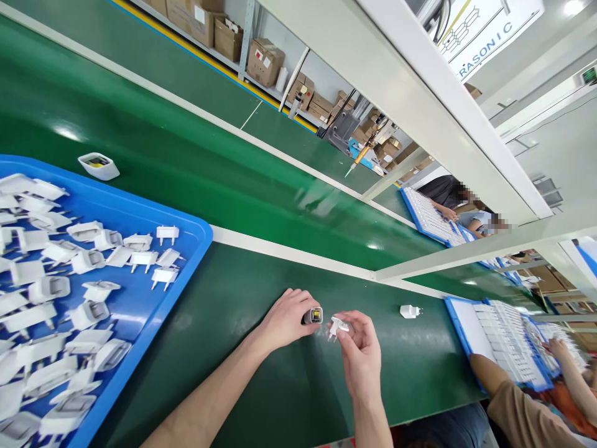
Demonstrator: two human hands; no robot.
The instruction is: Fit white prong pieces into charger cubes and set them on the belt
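My left hand [288,317] is closed around a white charger housing [316,315]; its open end faces right and shows a yellow part inside. Just to the right, my right hand [361,342] pinches a white plug cap [336,327] with two pins pointing down. A small gap separates the housing from the cap. At the left, a blue tray [186,274] holds many loose white plug caps [88,314]. To the right of my hands, a white plug charger [411,311] lies on the green table [261,386].
Another open white housing [99,166] lies on the green conveyor belt [261,211] behind the tray. A white frame post [433,255] slants over the belt. At the right, co-workers' arms [513,392] are near blue trays [466,330] with rows of white pieces.
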